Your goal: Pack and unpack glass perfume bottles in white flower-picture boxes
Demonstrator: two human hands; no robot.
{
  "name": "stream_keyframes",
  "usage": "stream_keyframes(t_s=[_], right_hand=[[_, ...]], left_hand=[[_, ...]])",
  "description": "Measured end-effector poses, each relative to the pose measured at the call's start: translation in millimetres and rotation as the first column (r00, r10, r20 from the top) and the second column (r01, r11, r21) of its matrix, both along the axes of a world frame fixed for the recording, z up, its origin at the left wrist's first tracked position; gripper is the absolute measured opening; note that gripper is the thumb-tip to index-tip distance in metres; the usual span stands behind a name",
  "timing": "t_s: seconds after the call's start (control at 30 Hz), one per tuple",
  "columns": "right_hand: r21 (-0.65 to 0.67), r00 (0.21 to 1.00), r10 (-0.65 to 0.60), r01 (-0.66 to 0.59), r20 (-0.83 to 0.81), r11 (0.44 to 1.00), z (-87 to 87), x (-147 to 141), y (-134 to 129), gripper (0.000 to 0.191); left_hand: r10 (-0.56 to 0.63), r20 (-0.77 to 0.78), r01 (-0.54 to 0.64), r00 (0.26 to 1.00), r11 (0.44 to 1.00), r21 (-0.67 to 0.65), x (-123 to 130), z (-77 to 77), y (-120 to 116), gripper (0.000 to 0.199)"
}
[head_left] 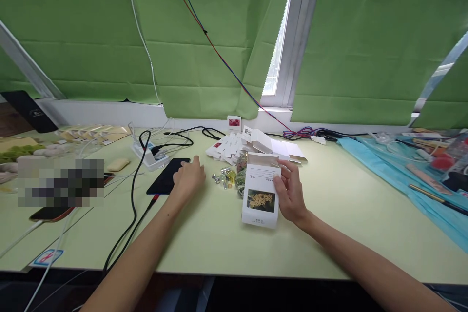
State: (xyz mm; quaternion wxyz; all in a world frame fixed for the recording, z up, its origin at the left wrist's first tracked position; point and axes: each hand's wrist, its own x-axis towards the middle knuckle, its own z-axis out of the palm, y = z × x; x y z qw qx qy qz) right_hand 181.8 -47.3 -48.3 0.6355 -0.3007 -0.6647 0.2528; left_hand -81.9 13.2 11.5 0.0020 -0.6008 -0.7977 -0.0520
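Note:
My right hand (291, 192) grips a white paper box (260, 173) along its right side, thumb on the front face. A picture of yellow flowers is printed on the box, and its upper end looks open. My left hand (190, 178) lies at the right edge of a dark phone (166, 178), fingers stretched forward and a little apart, and nothing shows in it. Between the hands are several small metal and yellow pieces (224, 176). Small clear bags or jars with dark contents (240, 175) are partly hidden behind the box.
A pile of flat white boxes (234, 146) lies at the back. Black cables, a white power strip (148, 156) and another phone (51, 213) are on the left. Blue cloth (387, 170) with a pen (435, 197) covers the right side. Green curtains (219, 58) hang behind the table.

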Motion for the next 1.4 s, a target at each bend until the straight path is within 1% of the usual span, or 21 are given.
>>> stream_keyframes(t_s=[0.03,0.1,0.2,0.4,0.57,0.7,0.8,0.93,1.0,1.03,1.07,1.1,1.13,1.17,1.23,1.27,1.3,1.33,1.4], right_hand=[[0.003,1.000,-0.006,0.006,0.004,1.000,-0.3,0.0,0.1,0.032],[0.007,1.000,-0.012,0.012,0.007,1.000,-0.8,0.0,0.2,0.032],[0.006,1.000,0.001,-0.001,0.001,1.000,-1.0,-0.2,0.1,0.032],[0.019,1.000,-0.011,0.010,0.018,1.000,0.4,-0.4,-1.0,0.031],[0.033,0.999,-0.026,0.025,0.045,0.999,0.1,-0.7,-1.3,0.031],[0.037,0.999,-0.023,0.021,0.048,0.999,-0.6,-0.7,-0.9,0.030],[0.046,0.997,-0.032,0.029,0.064,0.999,-0.7,-0.4,-0.6,0.030],[0.053,0.997,-0.030,0.026,0.075,0.998,-1.5,-0.2,-0.5,0.031],[0.054,0.996,-0.033,0.029,0.078,0.998,-2.1,-0.4,-0.5,0.031],[0.054,0.996,-0.035,0.031,0.080,0.998,-2.4,-0.5,-0.5,0.031],[0.056,0.996,-0.035,0.031,0.082,0.998,-2.7,-0.6,-0.4,0.031],[0.059,0.996,-0.034,0.029,0.083,0.998,-2.9,-0.7,-0.3,0.031],[0.063,0.996,-0.031,0.026,0.084,0.998,-3.1,-0.7,-0.2,0.031],[0.064,0.996,-0.028,0.022,0.084,0.998,-3.3,-0.7,-0.1,0.031],[0.062,0.996,-0.023,0.018,0.086,0.998,-3.4,-0.6,-0.1,0.031],[0.059,0.996,-0.023,0.018,0.086,0.998,-3.4,-0.6,-0.1,0.031],[0.057,0.996,-0.024,0.019,0.086,0.998,-3.3,-0.6,-0.2,0.031],[0.056,0.996,-0.024,0.020,0.087,0.998,-3.2,-0.6,-0.3,0.031],[0.060,0.996,-0.026,0.021,0.087,0.998,-2.9,-1.0,-0.5,0.031]], left_hand=[[0.012,0.003,-0.011,1.000,0.999,-0.040,-2.2,-2.6,2.6,0.045],[0.023,0.011,-0.022,1.000,0.997,-0.077,-4.8,-7.5,6.8,0.046],[0.022,0.019,-0.020,1.000,0.994,-0.107,-6.3,-12.5,9.7,0.049],[-0.020,0.028,0.023,0.999,0.995,-0.099,-8.0,-19.7,10.4,0.049],[-0.024,0.031,0.026,0.999,0.996,-0.081,-11.2,-26.4,14.4,0.052],[-0.021,0.036,0.024,0.999,0.997,-0.071,-11.1,-27.2,14.1,0.052],[-0.022,0.037,0.023,0.999,0.999,-0.032,-6.1,-24.2,8.3,0.051],[-0.073,0.028,0.070,0.997,0.995,0.074,4.5,-16.7,-1.8,0.047],[-0.113,0.025,0.108,0.993,0.983,0.149,8.8,-13.3,-4.8,0.044],[-0.142,0.032,0.132,0.989,0.968,0.214,10.4,-12.2,-5.6,0.042],[-0.185,0.043,0.164,0.982,0.940,0.300,11.9,-11.6,-5.9,0.039],[-0.244,0.054,0.202,0.968,0.892,0.404,13.2,-11.6,-5.9,0.035],[-0.320,0.063,0.244,0.945,0.821,0.516,14.7,-11.9,-5.9,0.032],[-0.405,0.064,0.282,0.912,0.732,0.621,16.6,-12.7,-6.1,0.028],[-0.569,0.042,0.335,0.821,0.540,0.772,21.5,-15.1,-7.8,0.025],[-0.637,0.027,0.348,0.770,0.456,0.819,24.7,-16.6,-9.5,0.024],[-0.692,0.014,0.357,0.721,0.389,0.849,28.1,-18.3,-11.8,0.024],[-0.735,0.001,0.367,0.678,0.339,0.866,31.5,-20.1,-14.3,0.023],[-0.800,-0.023,0.402,0.600,0.277,0.873,37.9,-24.1,-19.5,0.020]])
